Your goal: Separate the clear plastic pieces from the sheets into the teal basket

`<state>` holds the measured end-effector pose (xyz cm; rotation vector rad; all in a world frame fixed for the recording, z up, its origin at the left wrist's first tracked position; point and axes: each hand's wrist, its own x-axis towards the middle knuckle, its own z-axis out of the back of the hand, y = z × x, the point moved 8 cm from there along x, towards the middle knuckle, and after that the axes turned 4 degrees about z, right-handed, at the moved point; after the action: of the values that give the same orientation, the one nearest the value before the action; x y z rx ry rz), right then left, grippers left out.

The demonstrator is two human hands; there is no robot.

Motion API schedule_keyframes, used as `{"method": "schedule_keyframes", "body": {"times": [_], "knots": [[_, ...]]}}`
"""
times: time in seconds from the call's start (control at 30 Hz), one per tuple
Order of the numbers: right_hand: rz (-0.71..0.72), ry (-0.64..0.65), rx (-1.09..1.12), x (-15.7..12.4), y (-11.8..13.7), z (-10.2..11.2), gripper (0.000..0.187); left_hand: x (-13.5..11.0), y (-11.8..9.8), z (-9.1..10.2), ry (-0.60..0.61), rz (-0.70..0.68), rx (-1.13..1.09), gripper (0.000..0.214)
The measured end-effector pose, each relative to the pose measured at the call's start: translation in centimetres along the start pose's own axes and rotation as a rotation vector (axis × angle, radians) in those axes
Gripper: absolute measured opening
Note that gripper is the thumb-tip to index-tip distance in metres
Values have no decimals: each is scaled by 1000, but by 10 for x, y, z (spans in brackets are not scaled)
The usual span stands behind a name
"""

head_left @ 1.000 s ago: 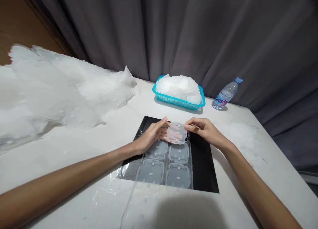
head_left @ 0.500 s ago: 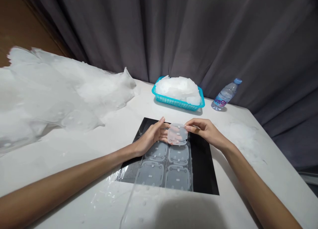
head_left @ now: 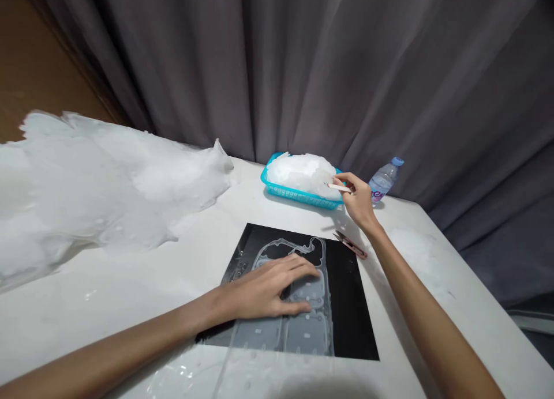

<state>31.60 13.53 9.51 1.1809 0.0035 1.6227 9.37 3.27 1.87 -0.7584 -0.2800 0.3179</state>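
Grey curtain [head_left: 303,64] backs white table [head_left: 130,289], right grip [head_left: 359,202] pinching white tool [head_left: 339,187], left grip [head_left: 274,285] splayed.

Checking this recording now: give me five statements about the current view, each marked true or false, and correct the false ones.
1. The left hand is spread over the clear panelled sheet. True.
2. The right hand is at the left end of the blue basket. False: the right hand is at the basket's right end.
3. The right hand's fingers hold a slim white object. True.
4. The water bottle lies on its side. False: the water bottle stands, blue cap at the top.
5. The small snips lie at the far right corner of the black mat. True.
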Motion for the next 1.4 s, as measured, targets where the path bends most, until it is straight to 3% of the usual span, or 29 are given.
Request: {"method": "schedule_keyframes", "body": {"times": [0.27, 0.5, 0.87, 1.17, 1.4], "knots": [[181, 40, -119, 6, 6, -24, 21, 0, -3, -3, -11, -67, 53, 39], [168, 14, -172, 11, 2, -27, 21, 0, -7, -6, -19, -109, 90, 41], [152, 20, -220, 16, 17, -53, 22, -1, -6, -6, -29, -114, 62, 42], [131, 55, -339, 9, 10, -45, 23, 0, -3, -10, -3, -75, 81, 43], [112, 8, -401, -6, 11, -34, 41, 3, -7, -5, 25, -100, 56, 45]]}}
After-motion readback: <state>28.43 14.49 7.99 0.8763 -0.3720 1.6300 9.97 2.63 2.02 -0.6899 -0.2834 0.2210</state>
